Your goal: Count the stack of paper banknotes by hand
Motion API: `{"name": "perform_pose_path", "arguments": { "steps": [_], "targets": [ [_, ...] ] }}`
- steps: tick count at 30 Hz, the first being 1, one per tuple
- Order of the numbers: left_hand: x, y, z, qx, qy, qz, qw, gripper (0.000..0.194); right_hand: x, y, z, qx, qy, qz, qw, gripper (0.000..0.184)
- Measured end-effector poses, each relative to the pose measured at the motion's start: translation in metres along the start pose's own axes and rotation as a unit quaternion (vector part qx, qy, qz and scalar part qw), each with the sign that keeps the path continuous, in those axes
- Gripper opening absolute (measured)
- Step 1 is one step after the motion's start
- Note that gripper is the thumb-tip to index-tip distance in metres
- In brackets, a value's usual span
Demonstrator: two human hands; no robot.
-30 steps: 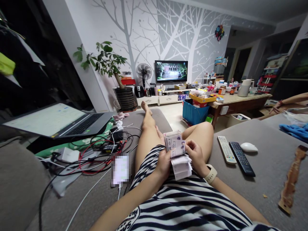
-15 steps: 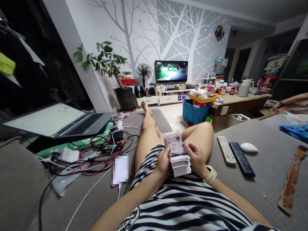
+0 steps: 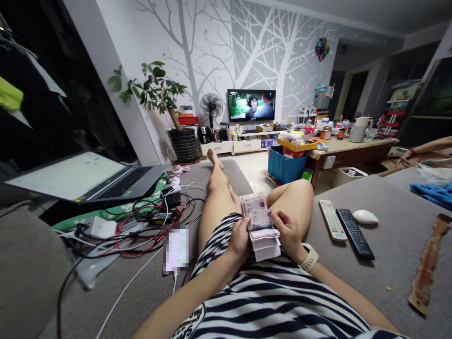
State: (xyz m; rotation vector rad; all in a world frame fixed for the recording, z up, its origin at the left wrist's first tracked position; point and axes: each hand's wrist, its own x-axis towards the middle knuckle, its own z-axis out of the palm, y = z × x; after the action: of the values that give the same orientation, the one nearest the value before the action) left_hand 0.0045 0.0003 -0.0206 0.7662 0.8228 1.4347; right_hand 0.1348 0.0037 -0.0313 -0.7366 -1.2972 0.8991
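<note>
Purplish notes lie over our lap, gripped at one side by our left hand. Our right hand pinches the top one's edge, beside the fanned lower notes.

Navy-and-white striped clothing; blue bin; yellow tray

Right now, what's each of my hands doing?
Left hand: closed on the banknotes.
Right hand: fingers pinching the edge of a banknote.
</note>
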Motion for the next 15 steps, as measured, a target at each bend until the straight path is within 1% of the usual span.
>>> {"name": "perform_pose_path", "arguments": {
  "steps": [6, 15],
  "targets": [
    [-0.0021, 0.0018, 0.0012, 0.005, 0.001, 0.000, 1.000, 0.033, -0.0012, -0.0006, 0.0003, 0.003, 0.003, 0.001, 1.000, 0.032],
    [-0.0009, 0.0012, 0.0003, 0.007, 0.002, -0.001, 1.000, 0.028, -0.0015, -0.0039, 0.0007, -0.001, 0.017, -0.017, 1.000, 0.028]
  ]
}}
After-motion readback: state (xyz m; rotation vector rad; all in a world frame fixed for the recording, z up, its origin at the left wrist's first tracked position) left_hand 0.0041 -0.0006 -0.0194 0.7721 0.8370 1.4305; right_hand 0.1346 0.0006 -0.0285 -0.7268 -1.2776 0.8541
